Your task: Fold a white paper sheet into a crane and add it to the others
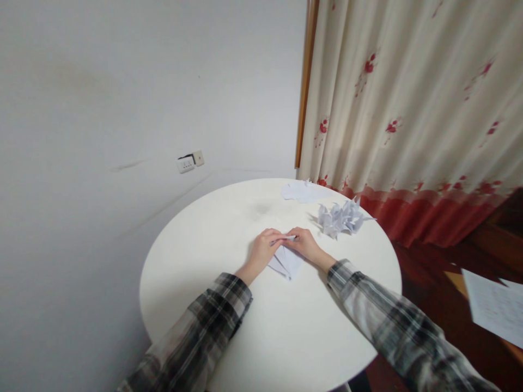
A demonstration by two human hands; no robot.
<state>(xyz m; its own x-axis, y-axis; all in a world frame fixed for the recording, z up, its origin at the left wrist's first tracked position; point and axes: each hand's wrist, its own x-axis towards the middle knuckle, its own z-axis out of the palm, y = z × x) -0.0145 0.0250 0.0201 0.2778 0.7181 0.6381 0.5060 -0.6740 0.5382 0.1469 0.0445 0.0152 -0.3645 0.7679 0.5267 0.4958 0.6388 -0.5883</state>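
A partly folded sheet of white paper (pixel 287 263) rests on the round white table (pixel 196 250), one pointed corner toward me. My left hand (pixel 265 247) grips its far left edge, with the fingers closed over the paper. On the far right edge, my right hand (pixel 304 243) pinches the same sheet. Between the two hands a narrow folded flap stands slightly raised. The fingertips partly cover the far side of the paper.
To the right of my hands stands a cluster of folded paper cranes (pixel 343 218). Loose white paper (pixel 302 191) lies at the table's far edge. A floral curtain (pixel 408 109) hangs behind. Written sheets (pixel 494 302) lie at the right, beyond the table.
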